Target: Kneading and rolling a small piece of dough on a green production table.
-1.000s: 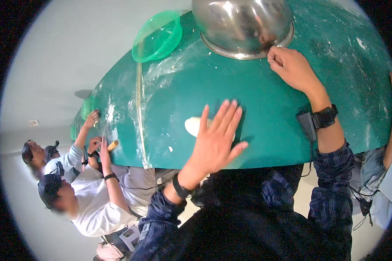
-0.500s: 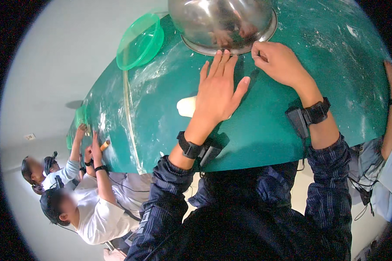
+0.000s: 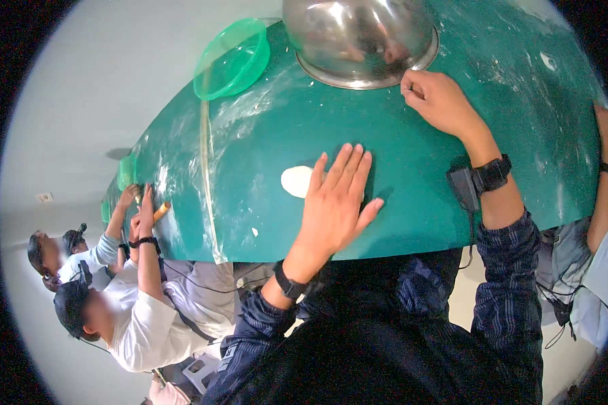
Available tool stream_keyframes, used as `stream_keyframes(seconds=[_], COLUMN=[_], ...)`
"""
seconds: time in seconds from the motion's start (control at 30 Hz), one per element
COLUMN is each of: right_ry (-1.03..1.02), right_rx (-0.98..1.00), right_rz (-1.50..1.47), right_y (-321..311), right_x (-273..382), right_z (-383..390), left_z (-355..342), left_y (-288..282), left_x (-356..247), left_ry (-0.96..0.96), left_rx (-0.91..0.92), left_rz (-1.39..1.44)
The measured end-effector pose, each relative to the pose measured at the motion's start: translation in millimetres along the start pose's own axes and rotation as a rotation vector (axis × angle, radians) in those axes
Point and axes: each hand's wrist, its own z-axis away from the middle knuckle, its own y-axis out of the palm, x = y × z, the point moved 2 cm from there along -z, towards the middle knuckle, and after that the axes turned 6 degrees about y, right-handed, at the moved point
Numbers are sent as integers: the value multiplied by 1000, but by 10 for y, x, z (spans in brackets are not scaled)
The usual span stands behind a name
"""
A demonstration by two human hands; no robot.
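Note:
A pale, rounded piece of dough [image 3: 295, 181] lies on the green table [image 3: 412, 175]. My left hand [image 3: 334, 206] is spread flat over the dough's right part, covering some of it, with the fingertips pointing away from me. My right hand [image 3: 439, 101] has its fingers curled, just beside the near rim of a large steel bowl [image 3: 358, 34]; whether anything is inside those fingers I cannot make out. Both my wrists wear black straps with small devices.
A green plastic basin [image 3: 231, 64] stands left of the bowl. A pale strip [image 3: 208, 182] crosses the table, with white dust around it. Co-workers [image 3: 135, 324] sit along the left, one hand near a wooden rolling pin [image 3: 161, 211]; another person's arm [image 3: 601, 196] is at the right edge.
My left hand went forward toward the bowl and came back toward me over the dough, whose visible part now looks rounder. My right hand stays curled by the bowl's rim.

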Motion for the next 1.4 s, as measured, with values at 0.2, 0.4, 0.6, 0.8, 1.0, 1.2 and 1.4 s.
stream_keyframes(seconds=[0.2,0.4,0.6,0.8,1.0,1.2,1.4], right_ry=[26,-13,10,-20,-55,-28,48], right_rx=[-8,-22,-13,-38,-88,-68,19], right_rz=[32,11,39,-22,-17,7,-46], right_y=[-42,-15,-41,50,41,10,-11], right_x=[40,22,72,26,-44,-59,-59], right_z=[13,8,-9,-17,-16,-7,-34], left_z=[578,986,510,-267,-939,-872,-663], left_y=[-136,-113,-89,-38,88,-8,-39], left_x=[-261,-374,-202,17,143,304,799], left_ry=[-32,-55,-12,36,21,-22,-258], left_rx=[98,217,162,75,-143,-310,-284], left_rz=[18,33,17,-94,-100,17,-38])
